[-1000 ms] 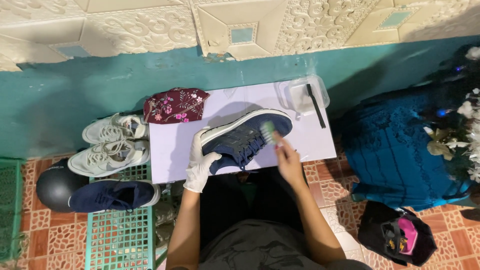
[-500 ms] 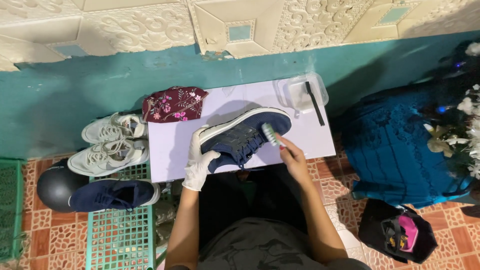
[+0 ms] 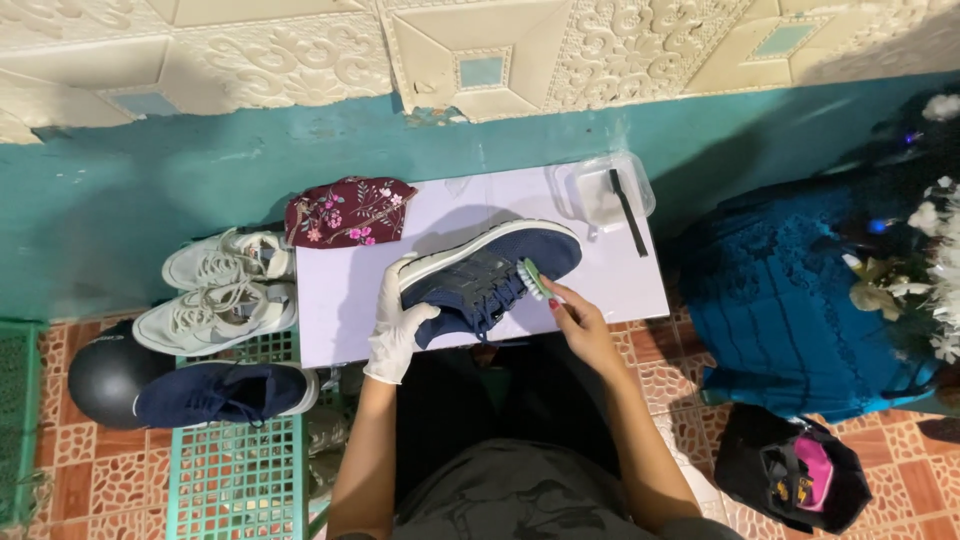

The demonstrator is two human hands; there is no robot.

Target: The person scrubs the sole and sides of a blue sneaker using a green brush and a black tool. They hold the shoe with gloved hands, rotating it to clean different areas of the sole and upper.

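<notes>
A navy sneaker with a white sole (image 3: 487, 275) lies tilted on a small white table (image 3: 630, 285). My left hand (image 3: 396, 325), in a white glove, grips the sneaker's heel end. My right hand (image 3: 578, 322) is bare and holds a small green-and-white brush (image 3: 532, 279) whose bristles press on the sneaker's upper near the laces.
A clear plastic tub (image 3: 600, 190) with a black brush handle stands at the table's back right. A maroon floral cloth (image 3: 345, 212) lies back left. Two white sneakers (image 3: 218, 290), another navy sneaker (image 3: 225, 391), a black helmet (image 3: 105, 372), a green grate and blue fabric (image 3: 790, 300) surround it.
My right hand has drawn the brush a little to the left along the sneaker's upper. The gloved left hand keeps its hold on the heel.
</notes>
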